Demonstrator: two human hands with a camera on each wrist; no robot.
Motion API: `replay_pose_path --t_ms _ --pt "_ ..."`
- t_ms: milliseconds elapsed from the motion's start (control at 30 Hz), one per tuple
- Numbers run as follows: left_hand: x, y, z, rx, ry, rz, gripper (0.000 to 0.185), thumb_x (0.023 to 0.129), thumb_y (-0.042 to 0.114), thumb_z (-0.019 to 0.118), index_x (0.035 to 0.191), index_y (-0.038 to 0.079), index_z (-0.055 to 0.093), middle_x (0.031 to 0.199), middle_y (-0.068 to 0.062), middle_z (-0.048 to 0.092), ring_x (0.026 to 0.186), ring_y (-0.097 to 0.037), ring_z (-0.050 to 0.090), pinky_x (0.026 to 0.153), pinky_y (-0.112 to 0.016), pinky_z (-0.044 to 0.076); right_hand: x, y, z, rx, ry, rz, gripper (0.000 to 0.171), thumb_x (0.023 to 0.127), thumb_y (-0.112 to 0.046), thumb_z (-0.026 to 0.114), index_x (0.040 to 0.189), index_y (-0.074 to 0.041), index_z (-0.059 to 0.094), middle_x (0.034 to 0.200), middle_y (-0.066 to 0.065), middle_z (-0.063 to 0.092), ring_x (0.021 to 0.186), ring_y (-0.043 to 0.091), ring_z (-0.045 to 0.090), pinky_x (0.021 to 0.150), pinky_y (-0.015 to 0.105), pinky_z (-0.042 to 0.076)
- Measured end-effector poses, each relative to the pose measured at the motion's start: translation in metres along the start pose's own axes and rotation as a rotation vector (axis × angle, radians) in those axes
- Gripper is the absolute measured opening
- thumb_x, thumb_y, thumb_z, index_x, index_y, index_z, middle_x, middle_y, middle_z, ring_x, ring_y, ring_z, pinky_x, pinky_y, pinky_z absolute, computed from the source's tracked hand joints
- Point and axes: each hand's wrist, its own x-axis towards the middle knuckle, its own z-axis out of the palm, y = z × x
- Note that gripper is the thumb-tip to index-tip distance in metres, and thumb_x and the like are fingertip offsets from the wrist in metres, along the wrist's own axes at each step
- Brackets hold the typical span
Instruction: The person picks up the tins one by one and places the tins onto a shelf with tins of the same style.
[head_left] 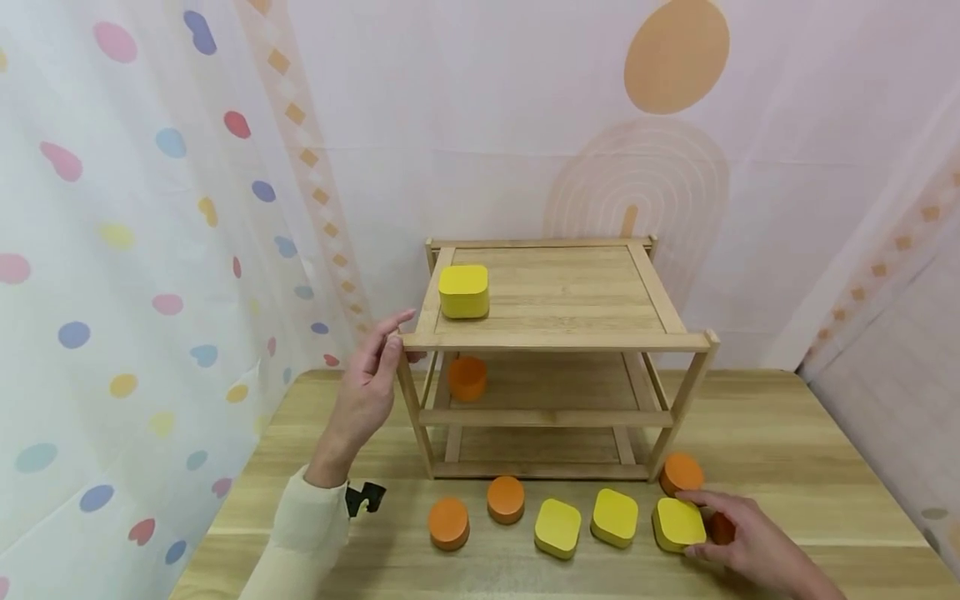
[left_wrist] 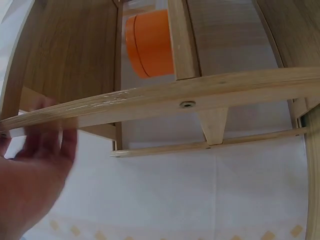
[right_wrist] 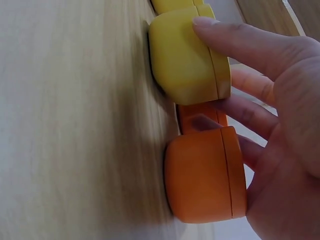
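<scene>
Our left hand (head_left: 367,392) rests against the front left corner of the two-tier wooden shelf rack (head_left: 558,340), fingers nearly straight and only touching the top rail, not wrapped round it. Our right hand (head_left: 738,533) lies on the wooden table (head_left: 787,433), its fingers curled over the rounded-square yellow block (head_left: 678,523) at the right end of the row, so we have it pinched; a round orange block (right_wrist: 205,175) sits under our palm, touching that hand.

The crowding looks like the main risk. As we lift the yellow block, our fingers may drag the orange one along or knock it off toward the table's right edge. The hold seems shallow, on the top and sides, so the block could slip. The left hand merely braces the rack; a bump from our rising arm could shift it and jostle another yellow block (head_left: 463,291) on the top tier.
</scene>
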Motion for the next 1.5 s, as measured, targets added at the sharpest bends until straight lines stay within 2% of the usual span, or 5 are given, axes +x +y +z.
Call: replay_pose_path --t_ms 100,333,633,1133,1500 --pt "0.000 -0.001 0.004 -0.068 0.006 0.037 0.032 0.107 0.010 0.037 0.133 0.000 0.053 0.088 -0.020 0.061 0.080 -0.017 0.064 0.083 -0.025 0.051 -0.001 0.000 0.000 0.009 0.007 -0.022 0.066 0.080 -0.047 0.078 0.131 -0.009 0.062 0.128 0.009 0.065 0.107 0.000 0.055 0.084 0.019 0.047" --pt "0.006 -0.006 0.021 -0.069 0.087 0.148 0.027 0.108 0.008 0.029 0.124 -0.005 0.046 0.072 -0.015 0.043 0.058 -0.018 0.043 0.052 -0.024 0.041 0.004 0.000 -0.002 -0.024 0.052 -0.040 0.062 0.079 -0.045 0.080 0.129 -0.012 0.063 0.125 0.007 0.067 0.108 0.002 0.058 0.085 0.021 0.049" --pt "0.007 -0.013 0.028 -0.070 0.126 0.205 0.025 0.109 0.011 0.028 0.116 -0.006 0.044 0.068 -0.012 0.038 0.053 -0.015 0.038 0.047 -0.023 0.036 0.001 0.001 -0.002 -0.013 0.062 -0.025 0.061 0.079 -0.046 0.079 0.128 -0.012 0.064 0.126 0.006 0.067 0.112 0.001 0.057 0.086 0.019 0.048" --pt "0.010 -0.003 0.024 -0.127 0.200 0.085 0.019 0.104 0.009 0.047 0.102 -0.006 0.058 0.060 -0.007 0.048 0.048 -0.013 0.043 0.044 -0.022 0.039 -0.004 -0.012 -0.003 -0.075 0.095 0.087 0.061 0.079 -0.050 0.078 0.129 -0.019 0.064 0.127 0.000 0.066 0.112 0.011 0.059 0.087 0.028 0.051" --pt "0.009 -0.001 0.026 -0.177 0.188 0.053 0.025 0.105 0.012 0.045 0.112 -0.008 0.059 0.064 -0.002 0.044 0.053 -0.012 0.039 0.047 -0.021 0.031 -0.002 -0.026 -0.010 -0.085 0.214 -0.023 0.054 0.076 -0.037 0.084 0.124 -0.021 0.066 0.122 0.000 0.069 0.111 0.005 0.061 0.085 0.028 0.054"
